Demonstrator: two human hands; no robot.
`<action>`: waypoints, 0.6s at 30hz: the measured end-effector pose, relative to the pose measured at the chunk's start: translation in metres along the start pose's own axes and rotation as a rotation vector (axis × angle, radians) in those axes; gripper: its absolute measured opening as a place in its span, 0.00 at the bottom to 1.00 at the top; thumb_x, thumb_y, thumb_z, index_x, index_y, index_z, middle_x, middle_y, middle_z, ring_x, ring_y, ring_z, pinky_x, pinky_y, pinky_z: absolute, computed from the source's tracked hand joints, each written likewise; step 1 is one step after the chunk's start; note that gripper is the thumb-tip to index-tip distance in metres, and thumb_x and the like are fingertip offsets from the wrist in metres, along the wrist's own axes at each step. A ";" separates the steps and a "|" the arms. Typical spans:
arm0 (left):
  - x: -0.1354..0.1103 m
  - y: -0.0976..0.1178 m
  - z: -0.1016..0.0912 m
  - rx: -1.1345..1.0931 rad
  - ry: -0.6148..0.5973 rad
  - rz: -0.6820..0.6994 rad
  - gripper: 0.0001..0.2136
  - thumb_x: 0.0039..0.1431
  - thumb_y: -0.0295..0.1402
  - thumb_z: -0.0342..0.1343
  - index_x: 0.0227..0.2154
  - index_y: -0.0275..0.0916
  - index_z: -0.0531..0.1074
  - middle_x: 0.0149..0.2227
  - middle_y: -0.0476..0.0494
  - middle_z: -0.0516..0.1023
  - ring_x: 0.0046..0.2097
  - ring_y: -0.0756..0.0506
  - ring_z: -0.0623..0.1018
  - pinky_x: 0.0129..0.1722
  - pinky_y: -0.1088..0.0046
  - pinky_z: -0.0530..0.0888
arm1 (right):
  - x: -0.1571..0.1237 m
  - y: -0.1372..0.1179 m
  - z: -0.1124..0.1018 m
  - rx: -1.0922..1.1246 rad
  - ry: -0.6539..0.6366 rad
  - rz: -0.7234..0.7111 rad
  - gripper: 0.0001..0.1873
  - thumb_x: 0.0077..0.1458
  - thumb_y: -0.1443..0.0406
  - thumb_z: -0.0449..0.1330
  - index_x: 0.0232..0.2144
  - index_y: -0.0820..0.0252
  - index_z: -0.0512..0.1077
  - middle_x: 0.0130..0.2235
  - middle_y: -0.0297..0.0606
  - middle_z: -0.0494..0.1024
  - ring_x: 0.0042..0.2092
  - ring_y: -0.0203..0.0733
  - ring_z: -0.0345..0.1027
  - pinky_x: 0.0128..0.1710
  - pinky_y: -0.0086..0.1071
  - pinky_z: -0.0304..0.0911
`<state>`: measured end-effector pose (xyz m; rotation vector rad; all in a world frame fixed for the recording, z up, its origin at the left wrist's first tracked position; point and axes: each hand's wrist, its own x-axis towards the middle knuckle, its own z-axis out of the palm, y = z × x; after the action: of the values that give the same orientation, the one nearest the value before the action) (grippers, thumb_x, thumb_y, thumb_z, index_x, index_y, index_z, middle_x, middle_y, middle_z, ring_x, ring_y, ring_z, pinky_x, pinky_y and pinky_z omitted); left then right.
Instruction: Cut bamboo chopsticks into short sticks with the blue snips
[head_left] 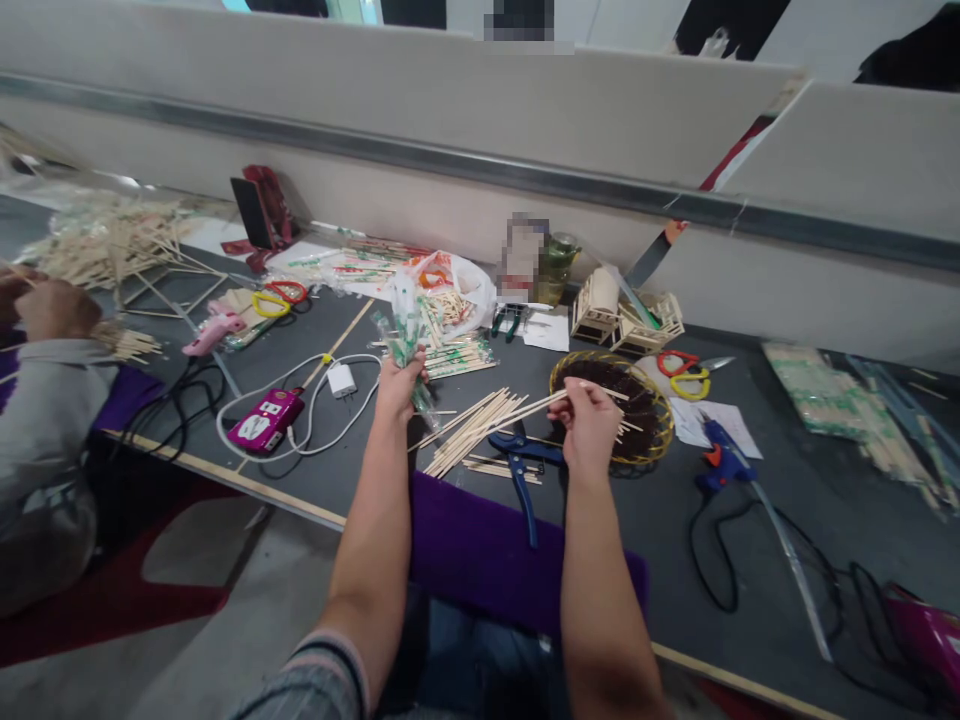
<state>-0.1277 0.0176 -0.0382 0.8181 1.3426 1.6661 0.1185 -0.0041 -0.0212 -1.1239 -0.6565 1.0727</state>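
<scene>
My left hand is closed around a bunch of crumpled clear plastic wrappers with green print. Thin wooden sticks are pinched between the thumb and fingers of my right hand, above the near side of a dark woven basket with a yellow rim. Between the hands lies a pile of loose bamboo sticks. Blue-handled cutters rest beside that pile, partly over a purple cloth at the table edge. A few short sticks show inside the basket.
To the right are scissors, a blue glue gun with its cord, and wrapped sticks. Small wooden models and a plastic bag stand behind. A purple power box lies left, near another person's hand.
</scene>
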 end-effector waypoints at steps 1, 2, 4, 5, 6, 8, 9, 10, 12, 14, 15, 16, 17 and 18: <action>0.000 0.001 -0.002 0.052 0.023 0.021 0.14 0.42 0.39 0.63 0.30 0.36 0.71 0.20 0.54 0.67 0.20 0.55 0.64 0.22 0.78 0.64 | -0.002 0.006 0.005 -0.032 -0.058 0.029 0.16 0.39 0.58 0.67 0.28 0.63 0.71 0.17 0.25 0.70 0.17 0.31 0.65 0.15 0.23 0.64; 0.001 0.003 -0.005 0.134 0.034 0.049 0.13 0.43 0.39 0.62 0.29 0.36 0.71 0.20 0.55 0.67 0.20 0.54 0.63 0.22 0.77 0.63 | -0.004 0.013 0.009 -0.059 -0.111 0.047 0.16 0.40 0.58 0.67 0.29 0.62 0.70 0.18 0.25 0.70 0.17 0.32 0.66 0.15 0.24 0.64; 0.000 0.007 -0.010 0.372 -0.003 0.114 0.10 0.44 0.37 0.61 0.27 0.36 0.71 0.21 0.53 0.68 0.24 0.52 0.67 0.26 0.76 0.64 | -0.008 0.026 0.017 -0.109 -0.195 0.068 0.17 0.41 0.58 0.66 0.31 0.61 0.69 0.19 0.25 0.71 0.19 0.33 0.69 0.16 0.25 0.66; -0.001 0.009 -0.013 0.512 -0.052 0.140 0.09 0.44 0.36 0.61 0.26 0.36 0.72 0.21 0.53 0.70 0.26 0.50 0.69 0.28 0.75 0.65 | -0.009 0.032 0.020 -0.138 -0.225 0.076 0.17 0.42 0.57 0.65 0.31 0.61 0.68 0.20 0.25 0.71 0.19 0.35 0.70 0.17 0.26 0.67; -0.002 0.011 -0.016 0.654 -0.119 0.154 0.08 0.43 0.35 0.61 0.25 0.36 0.72 0.22 0.52 0.71 0.28 0.49 0.71 0.30 0.74 0.66 | -0.009 0.037 0.021 -0.172 -0.254 0.085 0.17 0.43 0.57 0.64 0.31 0.61 0.68 0.20 0.26 0.71 0.20 0.36 0.71 0.17 0.26 0.67; -0.006 0.014 -0.022 0.903 -0.275 0.137 0.07 0.42 0.34 0.61 0.25 0.36 0.73 0.25 0.50 0.74 0.31 0.46 0.73 0.33 0.73 0.66 | -0.008 0.046 0.023 -0.271 -0.307 0.093 0.16 0.44 0.56 0.63 0.32 0.61 0.68 0.20 0.27 0.71 0.21 0.38 0.71 0.16 0.26 0.64; -0.007 0.015 -0.025 1.005 -0.347 0.119 0.06 0.42 0.33 0.61 0.25 0.37 0.74 0.26 0.49 0.76 0.32 0.45 0.74 0.34 0.73 0.66 | -0.007 0.049 0.023 -0.341 -0.328 0.085 0.17 0.45 0.56 0.62 0.33 0.61 0.68 0.20 0.28 0.72 0.20 0.38 0.70 0.15 0.26 0.62; -0.009 0.014 -0.027 1.096 -0.404 0.104 0.07 0.41 0.32 0.62 0.26 0.37 0.75 0.29 0.48 0.77 0.34 0.44 0.75 0.35 0.73 0.67 | -0.006 0.052 0.022 -0.421 -0.342 0.064 0.17 0.46 0.55 0.61 0.35 0.61 0.69 0.21 0.29 0.72 0.20 0.37 0.69 0.15 0.26 0.61; -0.013 0.011 -0.031 1.254 -0.466 0.080 0.10 0.41 0.31 0.63 0.30 0.38 0.76 0.34 0.45 0.79 0.38 0.43 0.76 0.36 0.73 0.67 | -0.004 0.054 0.019 -0.593 -0.349 -0.013 0.19 0.48 0.56 0.59 0.40 0.62 0.70 0.23 0.32 0.74 0.19 0.36 0.68 0.18 0.28 0.61; -0.016 0.007 -0.031 1.383 -0.466 0.044 0.12 0.42 0.31 0.62 0.33 0.39 0.77 0.37 0.42 0.80 0.41 0.42 0.76 0.37 0.73 0.67 | -0.003 0.054 0.016 -0.736 -0.346 -0.098 0.20 0.50 0.57 0.58 0.44 0.62 0.71 0.26 0.34 0.76 0.22 0.37 0.68 0.24 0.30 0.64; -0.018 0.005 -0.030 1.428 -0.462 0.020 0.12 0.43 0.32 0.62 0.34 0.39 0.78 0.37 0.41 0.80 0.41 0.41 0.76 0.36 0.74 0.67 | -0.003 0.054 0.015 -0.785 -0.349 -0.131 0.21 0.51 0.58 0.58 0.45 0.62 0.71 0.27 0.36 0.77 0.24 0.38 0.69 0.26 0.30 0.64; -0.019 0.004 -0.028 1.453 -0.470 -0.003 0.11 0.44 0.32 0.61 0.33 0.39 0.78 0.36 0.41 0.80 0.40 0.41 0.76 0.35 0.74 0.67 | -0.003 0.053 0.013 -0.818 -0.356 -0.158 0.21 0.52 0.58 0.57 0.46 0.62 0.72 0.28 0.37 0.78 0.26 0.39 0.70 0.28 0.31 0.64; -0.021 0.003 -0.026 1.455 -0.494 -0.019 0.10 0.45 0.33 0.61 0.33 0.39 0.78 0.34 0.41 0.80 0.39 0.42 0.77 0.34 0.74 0.66 | -0.004 0.052 0.013 -0.840 -0.366 -0.180 0.21 0.52 0.58 0.56 0.47 0.62 0.72 0.29 0.37 0.78 0.27 0.40 0.70 0.30 0.31 0.65; -0.022 0.003 -0.023 1.438 -0.532 -0.027 0.09 0.46 0.33 0.60 0.31 0.39 0.79 0.32 0.42 0.80 0.37 0.42 0.77 0.32 0.74 0.65 | -0.004 0.052 0.012 -0.850 -0.377 -0.198 0.21 0.53 0.59 0.56 0.48 0.61 0.72 0.29 0.37 0.78 0.29 0.40 0.70 0.32 0.31 0.64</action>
<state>-0.1383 -0.0122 -0.0401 1.8116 1.9889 0.1285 0.0888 -0.0008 -0.0652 -1.5340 -1.5856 0.8431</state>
